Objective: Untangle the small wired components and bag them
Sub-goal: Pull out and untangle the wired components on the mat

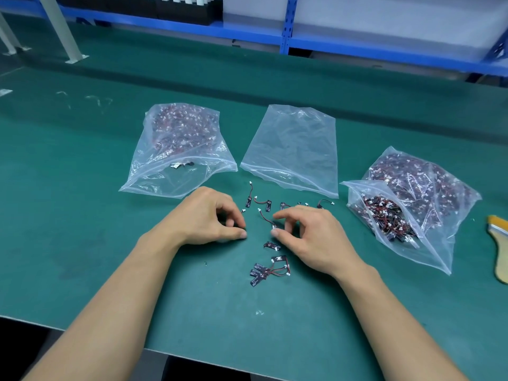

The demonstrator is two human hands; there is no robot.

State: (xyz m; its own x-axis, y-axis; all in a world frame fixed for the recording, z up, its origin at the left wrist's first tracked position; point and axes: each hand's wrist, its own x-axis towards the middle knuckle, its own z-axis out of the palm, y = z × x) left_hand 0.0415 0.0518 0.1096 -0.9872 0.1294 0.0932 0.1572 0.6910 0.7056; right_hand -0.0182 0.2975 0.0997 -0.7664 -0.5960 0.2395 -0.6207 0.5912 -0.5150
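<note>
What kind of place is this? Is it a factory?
Probably a factory or an electronics workshop. A long green workbench holds clear bags stuffed with many identical wired parts, and blue metal shelving stands behind it.

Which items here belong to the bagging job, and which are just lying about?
Job: loose wired components, tangled cluster, empty bag, left filled bag, right filled bag.
Lying about: brush, blue shelving.
</note>
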